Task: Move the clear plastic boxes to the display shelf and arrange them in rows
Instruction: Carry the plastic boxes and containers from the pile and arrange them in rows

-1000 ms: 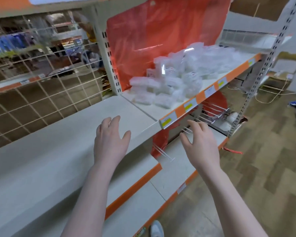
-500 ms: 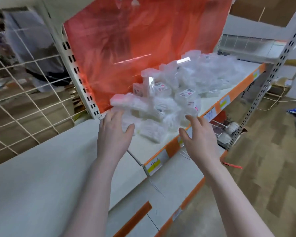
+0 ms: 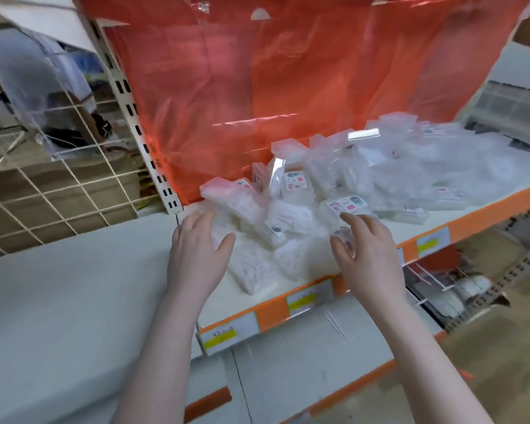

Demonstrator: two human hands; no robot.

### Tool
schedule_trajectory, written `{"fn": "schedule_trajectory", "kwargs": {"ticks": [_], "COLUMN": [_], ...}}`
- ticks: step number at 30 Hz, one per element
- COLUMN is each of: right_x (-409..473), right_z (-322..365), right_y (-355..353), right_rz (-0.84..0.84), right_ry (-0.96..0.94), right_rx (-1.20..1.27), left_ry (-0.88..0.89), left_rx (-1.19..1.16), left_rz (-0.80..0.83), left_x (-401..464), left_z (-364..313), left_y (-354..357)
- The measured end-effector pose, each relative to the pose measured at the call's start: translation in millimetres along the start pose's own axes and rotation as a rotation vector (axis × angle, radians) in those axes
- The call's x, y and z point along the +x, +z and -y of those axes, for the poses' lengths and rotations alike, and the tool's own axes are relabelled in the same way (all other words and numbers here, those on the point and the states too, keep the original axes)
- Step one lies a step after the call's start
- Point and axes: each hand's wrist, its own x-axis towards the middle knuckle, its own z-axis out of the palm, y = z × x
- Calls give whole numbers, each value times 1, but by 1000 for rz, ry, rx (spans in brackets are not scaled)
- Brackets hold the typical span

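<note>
A loose heap of several clear plastic boxes [image 3: 343, 179], some with small printed labels, lies on the right shelf board [image 3: 484, 206], in front of a red plastic sheet. My left hand [image 3: 196, 255] reaches over the heap's left edge with fingers spread and relaxed, above a flat box [image 3: 248, 267]. My right hand [image 3: 364, 252] hovers at the heap's front with fingers slightly bent around nothing I can make out. Neither hand grips a box.
A bare white shelf board [image 3: 68, 295] extends to the left, behind it a wire mesh panel [image 3: 43, 191]. An orange price strip [image 3: 306, 301] runs along the shelf's front edge. Lower shelves with metal hooks [image 3: 435, 280] sit at right, above a wooden floor.
The view has swung right and closer to the heap. Both hands moved forward from above the bare shelf to the edge of the boxes.
</note>
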Motion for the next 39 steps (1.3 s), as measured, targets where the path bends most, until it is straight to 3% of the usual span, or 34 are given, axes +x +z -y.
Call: {"fn": "schedule_trajectory", "kwargs": {"ticks": [10,21,26,34,39], "right_x": [22,35,40,51,45], "right_z": [-80,-72,-64,-63,-57], "right_y": [-33,-21,-11,-9,-5], "right_rz": [205,427,550,646,620], "right_ry": [-94,-373,-367,-417,-489], "right_rx": [92,118,171,122,86], "left_ry": [-156,-204,-246,-265,-266], "left_rx": [34,45,47,31,26], "left_rz": [-47,-97,-108,-103,-96], "left_x": [-41,-47,-48,-46,-43], "left_z": [-65,-62,-51,-40,-36], "left_y": [36,27,22,21,20]}}
